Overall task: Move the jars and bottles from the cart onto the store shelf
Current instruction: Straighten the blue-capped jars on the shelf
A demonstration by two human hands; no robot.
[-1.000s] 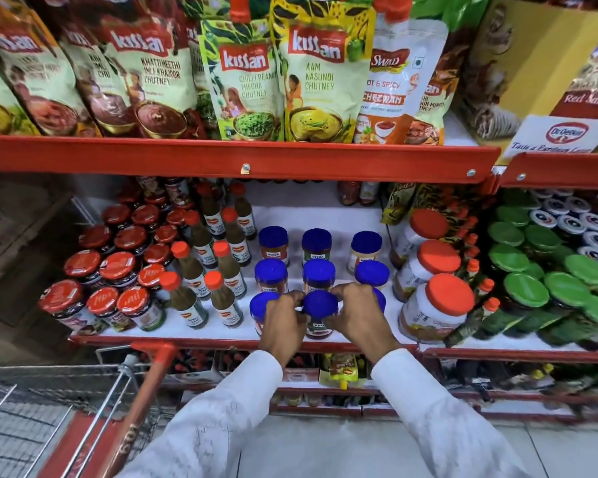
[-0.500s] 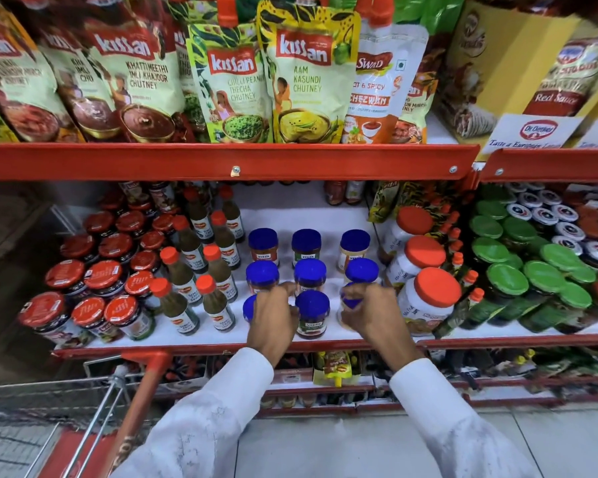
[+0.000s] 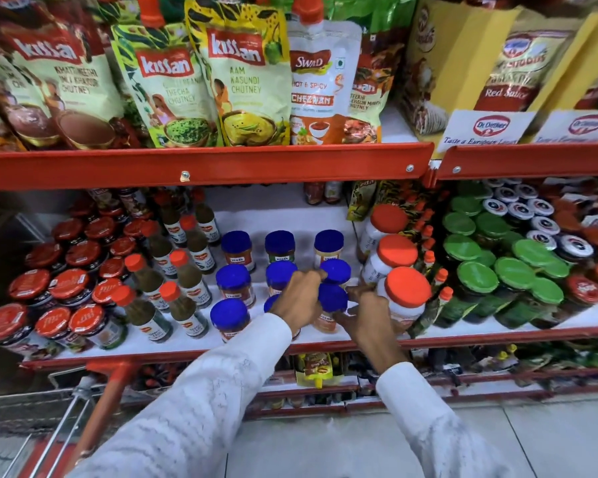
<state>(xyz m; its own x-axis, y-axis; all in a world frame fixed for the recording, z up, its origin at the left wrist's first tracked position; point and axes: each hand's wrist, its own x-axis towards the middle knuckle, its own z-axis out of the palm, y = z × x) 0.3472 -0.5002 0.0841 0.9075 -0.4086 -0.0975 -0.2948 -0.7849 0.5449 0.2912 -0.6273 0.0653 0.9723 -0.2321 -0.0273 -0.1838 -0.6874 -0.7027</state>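
Blue-lidded jars (image 3: 233,276) stand in three rows on the white store shelf with a red front edge (image 3: 187,353). My left hand (image 3: 299,300) and my right hand (image 3: 370,313) close from either side on the front right blue-lidded jar (image 3: 332,298), which stands upright on the shelf. The front middle jar (image 3: 271,302) is mostly hidden behind my left hand. The front left jar (image 3: 229,315) stands free. The cart's red handle (image 3: 106,405) and wire basket (image 3: 45,429) show at lower left; its contents are out of view.
Red-lidded jars (image 3: 63,284) and orange-capped brown bottles (image 3: 187,277) fill the shelf's left. Big white jars with orange lids (image 3: 406,288) stand just right of my right hand, green-lidded jars (image 3: 511,270) beyond. Chutney pouches (image 3: 246,81) hang over the upper shelf.
My hands first held the front middle jar, then spread to the jars on each side. Now my left hand has shifted right and both hands close on the front right jar.
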